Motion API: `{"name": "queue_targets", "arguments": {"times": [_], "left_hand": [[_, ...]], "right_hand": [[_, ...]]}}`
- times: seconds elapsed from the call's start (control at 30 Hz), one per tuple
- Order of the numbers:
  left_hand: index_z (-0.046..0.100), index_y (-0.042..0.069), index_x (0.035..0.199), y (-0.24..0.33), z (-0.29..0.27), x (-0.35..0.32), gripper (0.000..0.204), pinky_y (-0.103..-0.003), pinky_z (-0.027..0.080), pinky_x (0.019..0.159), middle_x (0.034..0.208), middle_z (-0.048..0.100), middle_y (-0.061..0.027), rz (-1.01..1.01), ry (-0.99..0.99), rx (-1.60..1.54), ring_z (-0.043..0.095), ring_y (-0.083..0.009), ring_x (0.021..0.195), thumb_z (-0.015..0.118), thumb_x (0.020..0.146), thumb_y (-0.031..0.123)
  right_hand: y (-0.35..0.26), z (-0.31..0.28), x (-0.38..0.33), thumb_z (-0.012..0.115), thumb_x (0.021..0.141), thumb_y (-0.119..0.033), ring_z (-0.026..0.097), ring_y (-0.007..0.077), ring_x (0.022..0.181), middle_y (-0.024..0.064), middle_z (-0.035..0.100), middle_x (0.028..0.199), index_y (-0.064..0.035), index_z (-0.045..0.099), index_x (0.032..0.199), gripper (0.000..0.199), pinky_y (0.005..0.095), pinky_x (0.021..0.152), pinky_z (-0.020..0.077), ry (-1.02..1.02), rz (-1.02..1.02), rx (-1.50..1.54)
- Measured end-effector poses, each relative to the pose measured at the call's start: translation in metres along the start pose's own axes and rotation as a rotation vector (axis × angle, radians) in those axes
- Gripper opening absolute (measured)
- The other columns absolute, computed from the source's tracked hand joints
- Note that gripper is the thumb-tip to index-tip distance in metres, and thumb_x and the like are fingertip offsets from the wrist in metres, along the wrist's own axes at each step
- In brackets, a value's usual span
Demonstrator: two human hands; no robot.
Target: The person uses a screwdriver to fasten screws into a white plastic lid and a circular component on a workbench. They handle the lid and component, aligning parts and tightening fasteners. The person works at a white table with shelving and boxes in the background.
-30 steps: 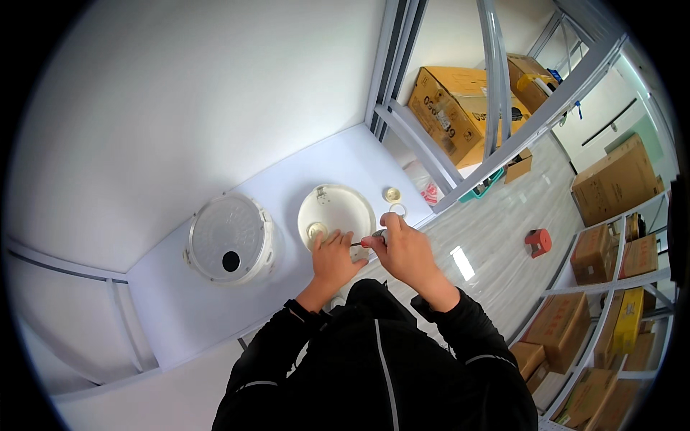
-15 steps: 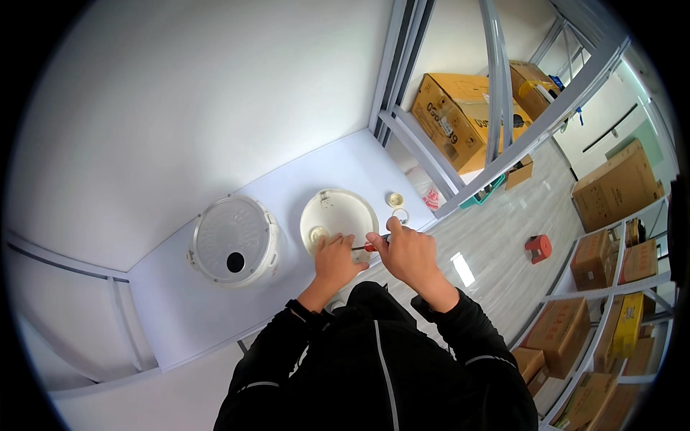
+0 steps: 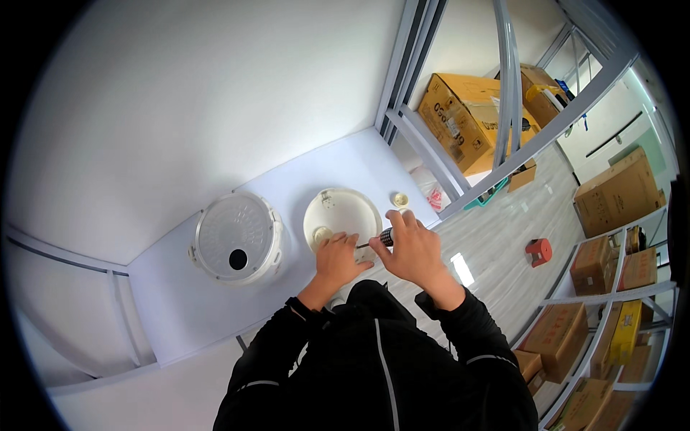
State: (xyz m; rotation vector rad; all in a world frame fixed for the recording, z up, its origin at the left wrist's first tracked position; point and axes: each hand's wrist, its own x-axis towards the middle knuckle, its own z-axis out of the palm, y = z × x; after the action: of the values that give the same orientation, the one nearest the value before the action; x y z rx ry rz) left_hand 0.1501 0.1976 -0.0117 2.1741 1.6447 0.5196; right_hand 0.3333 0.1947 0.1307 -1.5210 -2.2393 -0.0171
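Observation:
A white bowl-shaped part [image 3: 350,210] stands on the pale table in front of me, with a small cream round piece [image 3: 323,234] inside its near left wall. My left hand [image 3: 336,262] grips the near rim of this part, fingers over the edge and thumb pointing right. In my right hand [image 3: 412,251] is a screwdriver [image 3: 387,238] with a dark and red handle. Its thin shaft points left at the near right wall, close to my left fingertips. Where the tip meets the wall is hidden.
A white round tub [image 3: 237,237] with a see-through top and a black disc stands on the table [image 3: 187,309] at left. Beyond the bowl lies a small cream cap [image 3: 399,200]. Metal frame bars [image 3: 442,169] border the table's right end; cardboard boxes [image 3: 471,122] stand behind them.
My right hand has turned a little around the screwdriver's handle, showing more of its dark part. The whole view has shifted slightly; my left hand keeps its place on the rim.

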Motion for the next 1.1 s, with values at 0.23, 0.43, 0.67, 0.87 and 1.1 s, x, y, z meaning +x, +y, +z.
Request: {"name": "queue_targets", "arguments": {"times": [0.23,0.43,0.67,0.87,1.1], "left_hand": [[0.067,0.008,0.138,0.001,-0.008,-0.001,0.082,-0.049,0.045,0.111,0.133,0.072,-0.0154,0.007,-0.072,0.016,0.059,-0.0323,0.138,0.088,0.071,0.050],[0.064,0.008,0.143,-0.005,-0.009,0.000,0.087,-0.049,0.046,0.110,0.133,0.072,-0.0169,0.022,-0.122,0.014,0.058,-0.0319,0.139,0.090,0.069,0.048],[0.065,0.006,0.141,-0.001,-0.013,0.003,0.087,-0.049,0.047,0.108,0.130,0.073,-0.0174,0.010,-0.139,0.007,0.059,-0.0314,0.138,0.091,0.069,0.047],[0.065,0.005,0.141,0.002,-0.013,0.002,0.088,-0.048,0.046,0.108,0.132,0.072,-0.0185,-0.008,-0.129,-0.004,0.058,-0.0316,0.139,0.091,0.068,0.046],[0.066,0.009,0.140,0.003,-0.012,0.003,0.084,-0.050,0.046,0.111,0.137,0.069,-0.0170,-0.030,-0.149,0.022,0.057,-0.0319,0.140,0.090,0.069,0.047]], "right_hand": [[0.013,0.011,0.005,0.078,0.091,-0.034,0.072,0.0365,0.076,0.0155,0.066,0.089,-0.0069,0.060,0.113,0.039,0.0462,0.057,0.0545,-0.211,0.178,0.079],[0.012,0.002,0.004,0.079,0.091,-0.036,0.071,0.0343,0.076,0.0145,0.066,0.089,-0.0059,0.065,0.113,0.040,0.0449,0.058,0.0544,-0.076,-0.059,0.053],[0.012,0.005,0.010,0.080,0.088,-0.034,0.071,0.0334,0.078,0.0119,0.065,0.092,-0.0062,0.064,0.117,0.044,0.0433,0.061,0.0551,-0.262,0.043,0.022],[0.009,-0.002,0.009,0.083,0.086,-0.027,0.071,0.0333,0.075,0.0135,0.065,0.091,-0.0049,0.062,0.117,0.043,0.0419,0.059,0.0544,-0.094,-0.110,0.110],[0.014,0.008,0.009,0.084,0.087,-0.025,0.071,0.0382,0.083,0.0146,0.068,0.095,-0.0043,0.065,0.120,0.043,0.0435,0.069,0.0574,-0.213,0.049,0.160]]}}
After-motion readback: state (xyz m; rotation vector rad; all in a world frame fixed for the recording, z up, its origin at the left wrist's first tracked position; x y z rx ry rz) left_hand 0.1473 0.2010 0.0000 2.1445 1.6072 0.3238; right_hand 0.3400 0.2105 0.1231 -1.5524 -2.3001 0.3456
